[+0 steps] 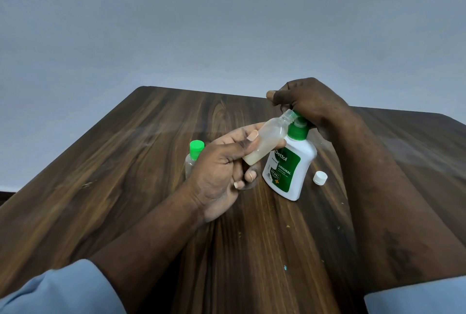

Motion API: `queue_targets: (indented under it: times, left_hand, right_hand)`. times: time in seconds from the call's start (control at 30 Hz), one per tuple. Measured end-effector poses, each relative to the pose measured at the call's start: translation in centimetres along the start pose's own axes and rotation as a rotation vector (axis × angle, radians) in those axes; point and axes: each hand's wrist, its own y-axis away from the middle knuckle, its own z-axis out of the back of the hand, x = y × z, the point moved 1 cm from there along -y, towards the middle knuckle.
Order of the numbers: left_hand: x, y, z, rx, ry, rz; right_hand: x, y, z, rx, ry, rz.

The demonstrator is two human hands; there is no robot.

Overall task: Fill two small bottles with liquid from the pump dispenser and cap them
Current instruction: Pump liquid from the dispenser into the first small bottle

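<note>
- While what looks like the second fill is going on, the green-capped bottle (193, 159) is standing upright on the counter (126, 162) at the left, partly hidden behind the left hand. It is parked out of the way, so probably finished, though its contents are not readable.
- Left hand (219, 172) is gripping the open small bottle (264, 142), with thumb and fingers (242, 140) curled round its lower body. Gripping low is leaving the neck free for the spout.
- Open small bottle is being held off the counter and tilted, its mouth pointing up-right at the top of the pump dispenser. Pale liquid is sitting in its bottom part, so I judge it partly filled.
- Pump dispenser (287, 170) is resting on the counter, white body and green collar, label facing the camera. Standing there, it is letting one hand alone work the pump.
- Right hand (310, 104) is sitting on the pump head with its fingers clenched around it, placed for pressing down. The spout is mostly hidden under it.
- White cap (320, 178) is lying on the counter near the dispenser's right side, not touching it. It is waiting within reach, since capping is not yet done.
</note>
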Motion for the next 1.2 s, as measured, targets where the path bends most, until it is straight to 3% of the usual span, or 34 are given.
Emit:
queue_targets:
  times: [1.2]
  left_hand:
    - [0.67, -0.49, 0.44, -0.036, -0.015, 0.003]
  right_hand:
    - [-0.48, -0.17, -0.15, -0.001, -0.081, 0.008]
